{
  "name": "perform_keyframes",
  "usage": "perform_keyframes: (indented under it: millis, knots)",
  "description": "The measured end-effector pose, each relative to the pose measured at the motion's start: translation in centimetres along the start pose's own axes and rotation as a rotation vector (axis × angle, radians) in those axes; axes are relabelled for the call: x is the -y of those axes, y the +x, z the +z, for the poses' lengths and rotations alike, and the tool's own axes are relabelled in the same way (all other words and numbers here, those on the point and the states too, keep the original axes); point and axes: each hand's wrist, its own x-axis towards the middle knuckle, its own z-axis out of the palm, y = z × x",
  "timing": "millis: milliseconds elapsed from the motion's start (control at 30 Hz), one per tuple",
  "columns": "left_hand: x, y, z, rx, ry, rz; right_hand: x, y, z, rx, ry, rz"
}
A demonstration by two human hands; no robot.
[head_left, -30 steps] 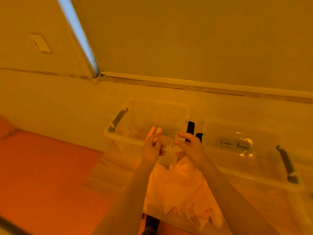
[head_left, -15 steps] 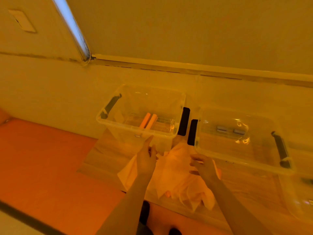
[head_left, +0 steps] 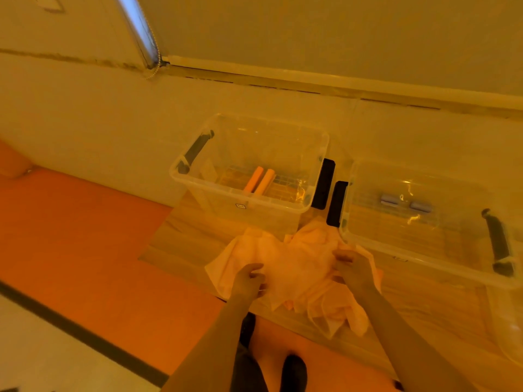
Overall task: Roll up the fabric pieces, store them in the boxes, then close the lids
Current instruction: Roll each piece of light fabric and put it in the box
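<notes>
A crumpled pile of pale peach fabric pieces lies on the wooden table in front of two clear plastic boxes. My left hand rests on the pile's left side with fingers curled, pinching fabric. My right hand pinches fabric at the pile's right side. The left box stands open and holds two orange fabric rolls. The right box stands open and holds two grey-blue rolls.
The boxes stand against a pale wall, with black handles between them and grey latches on the outer ends. Clear plastic, perhaps a lid, lies at the right table edge. Orange floor lies left; my shoes show below.
Both hands came down from in front of the left box to the fabric pile. Two orange rolls now lie in the left box. The camera tilted down.
</notes>
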Motion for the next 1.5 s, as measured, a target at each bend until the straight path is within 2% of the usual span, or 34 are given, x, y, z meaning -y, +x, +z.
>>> perform_keyframes:
  millis: [133,267,367,567,833,1000,1133,1267,1433,1500]
  knots:
    - [-0.2,0.1,0.5,0.046,-0.026,-0.04,0.1,0.1,0.7,0.016,-0.131,-0.037]
    - [0.0,0.5,0.7,0.035,-0.051,-0.051,0.3,0.8,1.0,-0.044,-0.573,-0.281]
    - [0.1,0.5,0.7,0.017,-0.082,-0.054,1.0,1.1,1.7,0.121,-0.731,-0.389]
    - [0.4,0.0,0.6,-0.031,-0.178,-0.066,3.8,2.6,4.0,0.425,-0.812,-0.494]
    - [1.4,-1.7,1.2,-0.138,-0.393,-0.119,5.8,4.4,7.5,0.667,-0.846,-0.399]
    - [2.7,-2.4,2.3,-0.211,-0.511,-0.152,5.7,4.1,8.6,0.696,-0.886,-0.312]
    - [3.0,-2.8,3.0,-0.222,-0.483,-0.159,5.5,3.8,8.9,0.725,-0.983,-0.358]
    - [3.0,-3.1,3.2,-0.221,-0.415,-0.18,5.7,3.8,9.1,0.748,-0.969,-0.298]
    - [2.5,-3.1,2.8,-0.204,-0.375,-0.203,6.0,3.7,9.5,0.644,-0.946,-0.348]
    - [2.4,-3.2,2.7,-0.208,-0.372,-0.212,6.2,3.7,9.6,0.597,-1.009,-0.406]
